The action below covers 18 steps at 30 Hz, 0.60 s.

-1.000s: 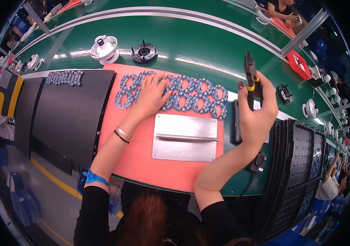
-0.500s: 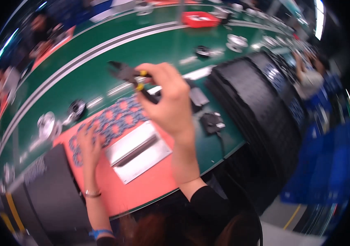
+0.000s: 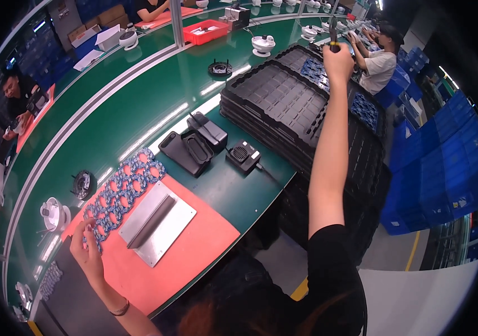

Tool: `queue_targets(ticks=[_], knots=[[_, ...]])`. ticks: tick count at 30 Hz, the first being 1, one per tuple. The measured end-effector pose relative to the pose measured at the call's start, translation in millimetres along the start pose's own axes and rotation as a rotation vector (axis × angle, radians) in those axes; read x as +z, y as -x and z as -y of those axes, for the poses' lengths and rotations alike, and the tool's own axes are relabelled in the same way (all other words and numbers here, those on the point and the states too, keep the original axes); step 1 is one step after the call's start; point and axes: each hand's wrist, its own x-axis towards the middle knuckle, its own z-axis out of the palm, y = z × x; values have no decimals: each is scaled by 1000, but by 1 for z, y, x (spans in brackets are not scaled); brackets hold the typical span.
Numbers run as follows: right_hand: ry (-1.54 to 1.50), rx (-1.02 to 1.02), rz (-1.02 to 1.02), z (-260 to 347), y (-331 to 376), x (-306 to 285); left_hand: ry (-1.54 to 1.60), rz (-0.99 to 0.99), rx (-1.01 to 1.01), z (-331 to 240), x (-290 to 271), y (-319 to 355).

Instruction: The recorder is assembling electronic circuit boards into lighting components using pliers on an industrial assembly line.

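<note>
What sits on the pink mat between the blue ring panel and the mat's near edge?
In the head view, a flat silver metal plate lies on the pink mat, beside the blue ring panel that the left hand touches.

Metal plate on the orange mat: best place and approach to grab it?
Take the metal plate by its bare lower-right long edge, coming from the person's side. It lies flat; the blue ring panel and left hand crowd the far edge, and its raised centre bar looks shallow.
</note>
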Motion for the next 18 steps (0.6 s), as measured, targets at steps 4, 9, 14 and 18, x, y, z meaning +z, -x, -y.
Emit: queue_targets(ticks=[4, 9, 14, 18], knots=[[172, 15, 154, -76, -57, 53, -36, 53, -68, -33, -2, 2], [582, -312, 432, -110, -46, 94, -95, 78, -69, -35, -6, 7], [560, -384, 711, -146, -55, 113, -62, 7, -133, -22, -7, 17], [565, -518, 700, -152, -56, 134, -33, -23, -173, -18, -8, 23]])
